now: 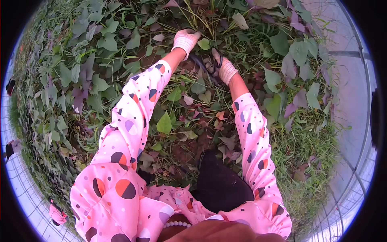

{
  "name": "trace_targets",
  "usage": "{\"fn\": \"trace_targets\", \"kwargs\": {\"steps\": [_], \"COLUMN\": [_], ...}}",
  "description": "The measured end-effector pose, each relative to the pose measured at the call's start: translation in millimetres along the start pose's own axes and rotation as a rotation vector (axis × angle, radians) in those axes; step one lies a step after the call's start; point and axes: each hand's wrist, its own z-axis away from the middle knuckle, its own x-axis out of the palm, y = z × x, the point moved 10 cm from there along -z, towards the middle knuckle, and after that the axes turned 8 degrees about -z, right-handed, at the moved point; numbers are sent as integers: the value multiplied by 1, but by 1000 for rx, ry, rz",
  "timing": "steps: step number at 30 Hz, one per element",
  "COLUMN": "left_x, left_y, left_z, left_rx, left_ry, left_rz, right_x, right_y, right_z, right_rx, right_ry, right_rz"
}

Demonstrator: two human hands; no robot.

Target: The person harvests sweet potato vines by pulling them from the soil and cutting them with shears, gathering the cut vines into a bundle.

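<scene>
Both hands wear pale gloves and reach into the leafy plants at the top centre of the head view. My left hand (pixel 187 40) is closed at the base of some thin green stems (pixel 201 20); what its fingers grip is too small to make out. To its right and a little lower, my right hand (pixel 225 68) is closed around the dark looped handles of scissors (pixel 217 60). The scissors' blades point to the left, towards the space below my left hand, partly hidden among leaves. A small bright green leaf (pixel 204 43) lies between the hands.
Broad green and purple leaves (pixel 108 41) spread across the left and top. Grass (pixel 308 177) grows at the right, beside a pale sheet with a metal frame (pixel 354 101). My knee in black cloth (pixel 221 181) is below. Another person in pink (pixel 57 214) is at the lower left edge.
</scene>
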Motion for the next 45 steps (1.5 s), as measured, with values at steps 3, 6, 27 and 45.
{"fn": "trace_targets", "kwargs": {"steps": [3,6,27,45], "left_x": [-2,-10,0,-133], "left_y": [31,92,98,-9], "left_z": [18,50,30,138], "left_rx": [184,805,758,218], "left_ry": [-17,161,57,-522], "left_rz": [-154,-568,-1365,-1226], "right_x": [3,8,26,-18], "right_y": [3,6,7,31], "right_z": [-15,-28,-29,33], "right_rx": [53,114,71,-59], "right_ry": [-80,-207,-229,-35], "right_rz": [-162,-256,-582,331]}}
